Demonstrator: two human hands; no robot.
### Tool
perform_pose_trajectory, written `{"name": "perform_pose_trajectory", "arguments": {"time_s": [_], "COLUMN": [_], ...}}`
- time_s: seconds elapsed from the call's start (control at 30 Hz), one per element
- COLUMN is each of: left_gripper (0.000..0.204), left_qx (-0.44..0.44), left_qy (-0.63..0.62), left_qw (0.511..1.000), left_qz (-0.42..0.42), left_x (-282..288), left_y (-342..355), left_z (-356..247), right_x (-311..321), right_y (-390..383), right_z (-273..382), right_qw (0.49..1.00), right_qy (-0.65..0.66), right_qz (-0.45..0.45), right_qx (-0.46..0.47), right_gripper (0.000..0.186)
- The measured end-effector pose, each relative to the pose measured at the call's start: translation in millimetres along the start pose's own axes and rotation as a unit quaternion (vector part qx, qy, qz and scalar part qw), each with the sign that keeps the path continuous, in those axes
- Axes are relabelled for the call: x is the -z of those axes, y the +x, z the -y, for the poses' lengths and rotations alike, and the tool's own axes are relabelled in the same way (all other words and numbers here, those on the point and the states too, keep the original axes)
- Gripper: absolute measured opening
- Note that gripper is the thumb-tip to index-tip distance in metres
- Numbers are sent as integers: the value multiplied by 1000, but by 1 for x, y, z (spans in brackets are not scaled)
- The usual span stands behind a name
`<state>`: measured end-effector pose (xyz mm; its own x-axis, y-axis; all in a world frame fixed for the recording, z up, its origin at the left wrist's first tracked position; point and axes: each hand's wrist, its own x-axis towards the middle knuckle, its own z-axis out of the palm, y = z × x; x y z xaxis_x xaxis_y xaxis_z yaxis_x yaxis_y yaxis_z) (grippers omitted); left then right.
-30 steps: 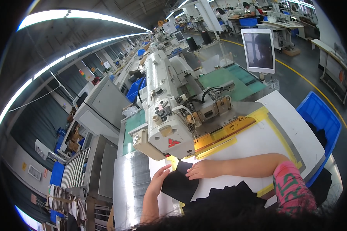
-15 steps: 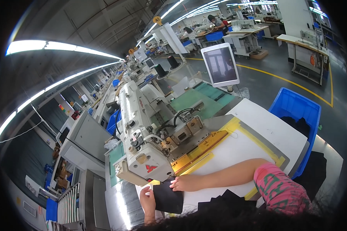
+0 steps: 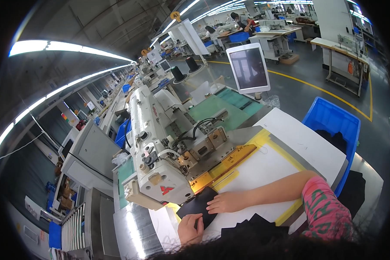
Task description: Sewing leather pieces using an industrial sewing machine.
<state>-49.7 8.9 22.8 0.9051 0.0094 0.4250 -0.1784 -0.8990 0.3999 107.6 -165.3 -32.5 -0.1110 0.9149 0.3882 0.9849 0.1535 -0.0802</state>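
A black fabric piece [image 3: 198, 205] lies tilted at the front of a white sewing machine [image 3: 155, 171], its far edge close under the machine head. My left hand [image 3: 190, 229] has its fingers curled onto the near left edge of the fabric, thumb and finger closed on it. From the right, my right hand [image 3: 226, 203] rests on the fabric's right side with fingers stretched out and flat. A yellow, amber-coloured clamp plate [image 3: 234, 162] runs along the machine just beyond my hands. More black fabric pieces [image 3: 255, 227] are stacked nearer me, partly cut off by dark hair.
White sheet with yellow tape borders [image 3: 271, 171] covers the work surface. To the right stands a blue bin [image 3: 333, 119] with dark cloth inside. Behind the machine are a tablet-like screen [image 3: 248, 68] and thread cones [image 3: 191, 65]. A grey cabinet [image 3: 93, 151] stands left.
The black fabric piece has turned and shifted toward the machine head. My left hand has moved right onto its near edge; my right hand has slid slightly right and up, its fingers more spread.
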Motion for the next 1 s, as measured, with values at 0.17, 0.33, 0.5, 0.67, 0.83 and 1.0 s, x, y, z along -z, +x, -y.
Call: {"name": "perform_pose_trajectory", "arguments": {"time_s": [0.17, 0.33, 0.5, 0.67, 0.83, 1.0], "left_gripper": [47, 53, 50, 45, 33, 35], "left_qx": [7, 42, 188, 186, 223, 349], "left_qy": [141, 238, 129, 99, -3, -212], "left_qw": [988, 968, 970, 977, 956, 913], "left_qz": [65, 67, 85, 24, 190, 1], "left_x": [-30, -21, 3, -5, 9, 15], "left_y": [-6, -27, -10, 11, 24, 5], "left_z": [31, 22, 36, 84, 95, 137], "right_x": [-8, -20, -23, -11, -21, -34], "right_y": [30, 32, 23, 16, 18, 63], "right_z": [-18, -22, -23, -18, -13, -7], "right_qw": [996, 996, 989, 997, 998, 999], "right_qy": [41, 61, 91, 77, 56, 34], "right_qz": [47, 56, -54, 18, 1, 30], "right_qx": [57, 40, 101, 27, 15, 8], "right_gripper": [31, 33, 30, 37, 39, 40]}}
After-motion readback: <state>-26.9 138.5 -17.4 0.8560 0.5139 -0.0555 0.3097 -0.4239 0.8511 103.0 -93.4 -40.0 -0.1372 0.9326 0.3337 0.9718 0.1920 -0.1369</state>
